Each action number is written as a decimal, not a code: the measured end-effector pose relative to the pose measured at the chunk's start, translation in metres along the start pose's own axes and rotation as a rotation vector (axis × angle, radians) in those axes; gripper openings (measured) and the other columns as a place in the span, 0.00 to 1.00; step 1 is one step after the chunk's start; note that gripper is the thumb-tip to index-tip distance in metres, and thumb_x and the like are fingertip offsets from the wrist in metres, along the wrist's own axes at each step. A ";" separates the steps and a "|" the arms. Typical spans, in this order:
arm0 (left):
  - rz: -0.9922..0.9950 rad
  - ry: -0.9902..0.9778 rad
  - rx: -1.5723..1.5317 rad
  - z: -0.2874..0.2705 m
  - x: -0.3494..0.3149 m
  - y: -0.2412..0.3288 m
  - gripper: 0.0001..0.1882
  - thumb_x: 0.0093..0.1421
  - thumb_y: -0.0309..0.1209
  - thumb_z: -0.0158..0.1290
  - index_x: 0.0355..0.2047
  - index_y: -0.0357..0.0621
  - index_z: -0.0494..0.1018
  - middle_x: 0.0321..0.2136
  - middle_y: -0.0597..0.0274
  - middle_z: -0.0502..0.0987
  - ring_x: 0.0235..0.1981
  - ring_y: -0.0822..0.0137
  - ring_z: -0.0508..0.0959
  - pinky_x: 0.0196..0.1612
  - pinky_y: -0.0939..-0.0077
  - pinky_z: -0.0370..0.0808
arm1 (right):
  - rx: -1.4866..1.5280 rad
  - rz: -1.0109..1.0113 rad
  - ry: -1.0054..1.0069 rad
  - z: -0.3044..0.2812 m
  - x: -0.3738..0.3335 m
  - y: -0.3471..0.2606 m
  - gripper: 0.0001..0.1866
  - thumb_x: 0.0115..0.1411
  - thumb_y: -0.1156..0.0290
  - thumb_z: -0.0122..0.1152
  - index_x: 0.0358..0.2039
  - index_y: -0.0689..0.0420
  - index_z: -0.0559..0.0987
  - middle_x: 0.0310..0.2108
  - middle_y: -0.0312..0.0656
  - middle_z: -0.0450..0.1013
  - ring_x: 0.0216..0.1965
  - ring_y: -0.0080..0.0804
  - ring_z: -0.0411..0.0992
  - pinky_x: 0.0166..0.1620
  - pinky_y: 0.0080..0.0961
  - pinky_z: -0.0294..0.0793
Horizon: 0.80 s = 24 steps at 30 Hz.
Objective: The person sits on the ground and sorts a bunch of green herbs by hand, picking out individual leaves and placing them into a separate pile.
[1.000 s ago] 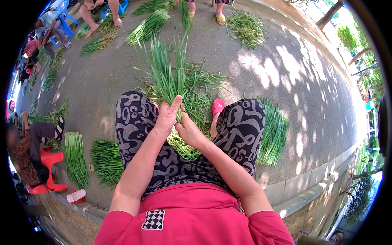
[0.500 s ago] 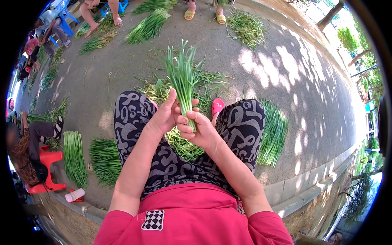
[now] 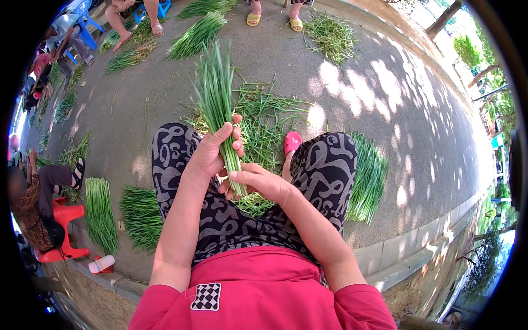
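Observation:
Between my knees I hold a bunch of long flat green leaves with pale stalks, like garlic chives (image 3: 215, 91), tilted with its tips away from me and slightly left. My left hand (image 3: 209, 153) is wrapped around the middle of the stalks, its thumb lying across the front. At the pale stalk ends, my right hand (image 3: 265, 181) has its thumb in front and its fingers partly hidden behind. Below the bunch, a loose heap of green and yellowish trimmings (image 3: 264, 124) spreads over the ground between my feet.
Laid-out chive piles lie left (image 3: 100, 212) and right (image 3: 367, 179) of my legs. A red stool (image 3: 65, 225) with a seated person is at the left, near a white cup (image 3: 102, 264). Other people sit along the far side; a kerb (image 3: 407, 245) runs behind me.
Both hands and the chive bunch have shifted left and a little towards me. The bunch now leans more to the left, uncovering more of the trimmings heap.

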State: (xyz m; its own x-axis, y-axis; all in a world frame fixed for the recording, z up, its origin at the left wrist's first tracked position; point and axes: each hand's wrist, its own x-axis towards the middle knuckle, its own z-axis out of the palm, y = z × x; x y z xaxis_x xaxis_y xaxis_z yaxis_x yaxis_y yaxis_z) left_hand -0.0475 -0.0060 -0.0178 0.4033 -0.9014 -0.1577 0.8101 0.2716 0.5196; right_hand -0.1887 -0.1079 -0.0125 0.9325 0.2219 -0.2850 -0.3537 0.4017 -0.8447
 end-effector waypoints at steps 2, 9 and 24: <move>0.017 0.033 0.080 0.005 -0.002 0.001 0.21 0.60 0.37 0.57 0.50 0.42 0.67 0.30 0.67 0.71 0.27 0.75 0.73 0.29 0.77 0.75 | -0.377 -0.010 0.026 -0.011 0.000 -0.006 0.26 0.60 0.51 0.56 0.43 0.65 0.75 0.35 0.41 0.75 0.34 0.24 0.72 0.34 0.22 0.72; -0.076 0.203 0.353 0.002 -0.003 -0.014 0.17 0.59 0.32 0.57 0.47 0.41 0.68 0.25 0.68 0.71 0.22 0.75 0.73 0.26 0.79 0.72 | -0.152 -0.216 0.583 -0.037 -0.005 -0.016 0.14 0.64 0.64 0.53 0.43 0.62 0.74 0.34 0.36 0.75 0.32 0.19 0.72 0.35 0.18 0.71; 0.001 0.215 0.793 0.007 0.005 -0.046 0.12 0.62 0.30 0.52 0.44 0.41 0.67 0.25 0.69 0.70 0.17 0.78 0.70 0.19 0.83 0.69 | -0.332 -0.512 0.770 -0.033 0.018 -0.004 0.07 0.58 0.73 0.61 0.33 0.62 0.75 0.22 0.32 0.71 0.23 0.14 0.67 0.27 0.16 0.68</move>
State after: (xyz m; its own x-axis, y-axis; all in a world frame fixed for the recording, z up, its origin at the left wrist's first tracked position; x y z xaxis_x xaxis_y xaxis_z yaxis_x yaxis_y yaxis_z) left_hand -0.0857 -0.0251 -0.0369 0.5422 -0.7948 -0.2725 0.3006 -0.1194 0.9463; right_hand -0.1681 -0.1349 -0.0288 0.8019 -0.5966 0.0331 0.0349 -0.0085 -0.9994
